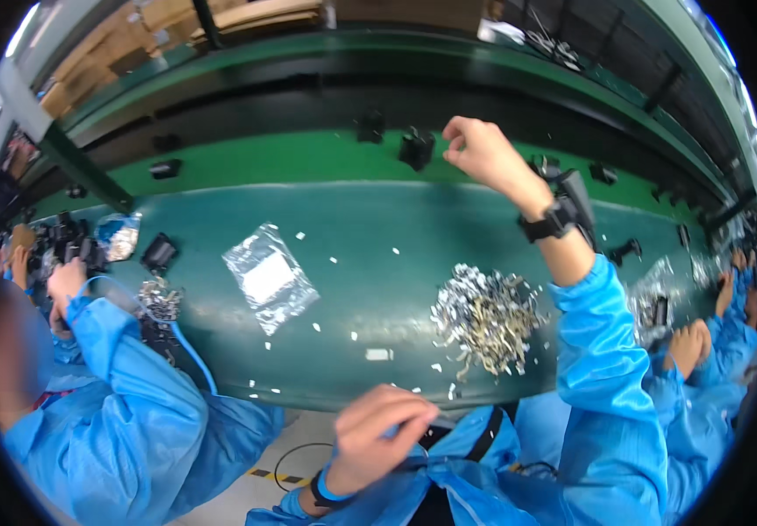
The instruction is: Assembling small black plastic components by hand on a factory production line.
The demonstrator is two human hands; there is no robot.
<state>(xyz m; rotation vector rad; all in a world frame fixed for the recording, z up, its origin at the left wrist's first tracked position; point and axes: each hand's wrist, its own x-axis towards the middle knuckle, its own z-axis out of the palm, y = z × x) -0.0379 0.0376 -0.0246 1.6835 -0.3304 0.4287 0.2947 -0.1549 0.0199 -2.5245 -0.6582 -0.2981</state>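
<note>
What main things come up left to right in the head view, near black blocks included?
Small bag → black box → clear bag → largest white tab → black block nearest the right hand → right hand → clear plastic. Omitted for overlap: metal pile, left hand.

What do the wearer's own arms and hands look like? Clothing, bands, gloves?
Both hands, left and right, are bare, no gloves. Glossy blue sleeves on both arms; the right sleeve ends on the forearm in a gathered cuff. Each wrist has a black band: left band, right band, the right one wider-looking.
</note>
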